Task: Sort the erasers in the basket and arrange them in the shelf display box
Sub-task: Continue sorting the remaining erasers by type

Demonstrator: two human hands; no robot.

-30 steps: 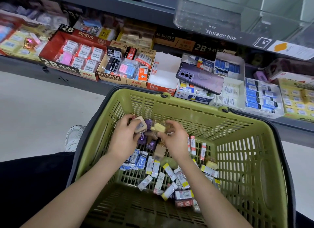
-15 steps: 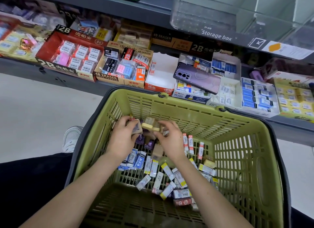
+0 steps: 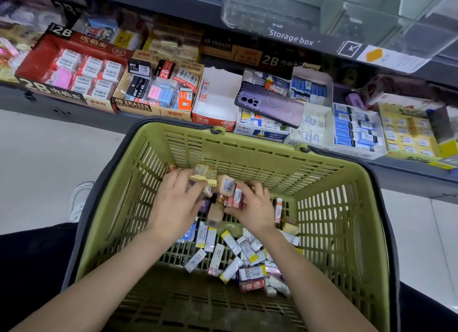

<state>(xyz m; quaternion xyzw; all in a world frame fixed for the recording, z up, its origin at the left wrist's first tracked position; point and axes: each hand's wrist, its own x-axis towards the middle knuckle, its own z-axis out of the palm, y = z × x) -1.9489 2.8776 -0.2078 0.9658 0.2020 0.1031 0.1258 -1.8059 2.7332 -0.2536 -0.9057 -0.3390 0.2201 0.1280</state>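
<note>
Inside the green basket (image 3: pixel 260 148), cream erasers (image 3: pixel 203 180) are gripped in the left hand (image 3: pixel 173 205) and red-wrapped erasers (image 3: pixel 236 195) pinched in the right hand (image 3: pixel 255 208), both at the far wall. The display boxes (image 3: pixel 131 104) lie straight ahead beyond that rim, loose erasers (image 3: pixel 235 252) nearer the body.

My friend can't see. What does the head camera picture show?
Two hands reach among wrapped erasers in a green basket; the left hand holds a pale yellow eraser, the right hand pinches a red-and-white eraser. Behind, a purple phone lies on the shelf boxes.
</note>
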